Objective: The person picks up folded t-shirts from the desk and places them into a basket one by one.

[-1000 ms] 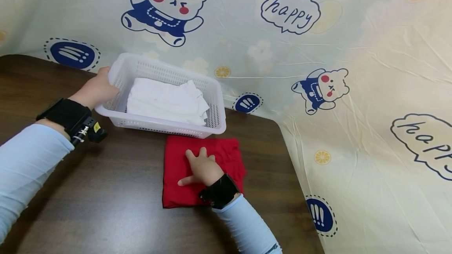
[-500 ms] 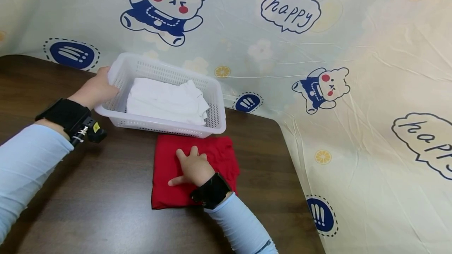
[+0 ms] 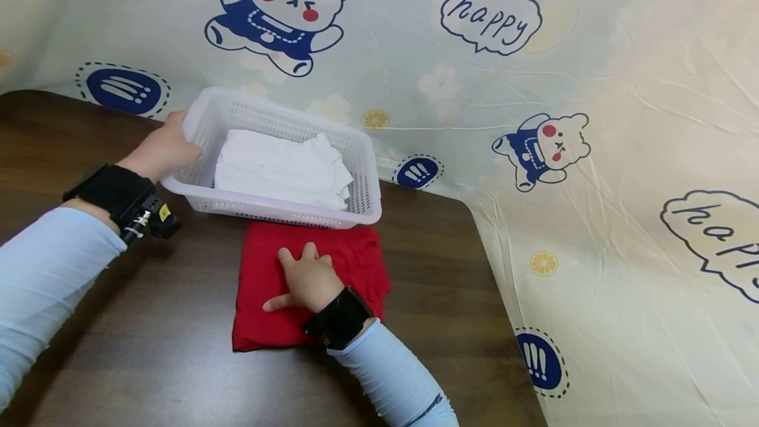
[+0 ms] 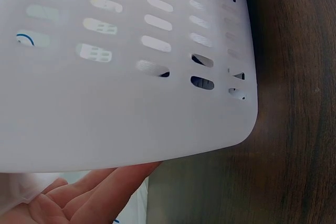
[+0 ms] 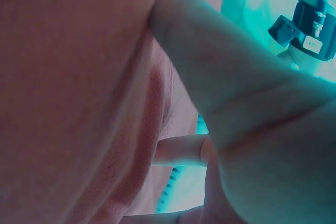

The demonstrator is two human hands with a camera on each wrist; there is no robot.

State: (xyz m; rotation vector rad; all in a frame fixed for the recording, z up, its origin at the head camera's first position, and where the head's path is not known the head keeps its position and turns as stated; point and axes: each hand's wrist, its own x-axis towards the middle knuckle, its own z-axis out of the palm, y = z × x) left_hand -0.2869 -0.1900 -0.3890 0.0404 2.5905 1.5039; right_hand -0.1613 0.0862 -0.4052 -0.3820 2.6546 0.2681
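Observation:
A white plastic basket [image 3: 269, 211] with slotted walls stands at the back of the table, holding a folded white cloth [image 3: 279, 170]. My left hand [image 3: 168, 149] grips its left end by the rim, thumb over the inside; the left wrist view shows fingers [image 4: 113, 190] beyond the basket wall [image 4: 110, 121]. In front of the basket lies a folded red cloth [image 3: 356, 252], its far edge close to the basket's front. My right hand [image 3: 308, 282] rests on it with fingers spread. Close up in the right wrist view, thumb [image 5: 210, 61] and fingers touch the cloth [image 5: 68, 108].
The dark wooden table [image 3: 160, 321] extends to the left and front. A patterned sheet [image 3: 593, 51] with bears and lettering hangs behind the basket and runs down the table's right edge.
The red cloth has slid left across the table under my right hand, which moved with it. The left hand, the basket and the white cloth stay in place.

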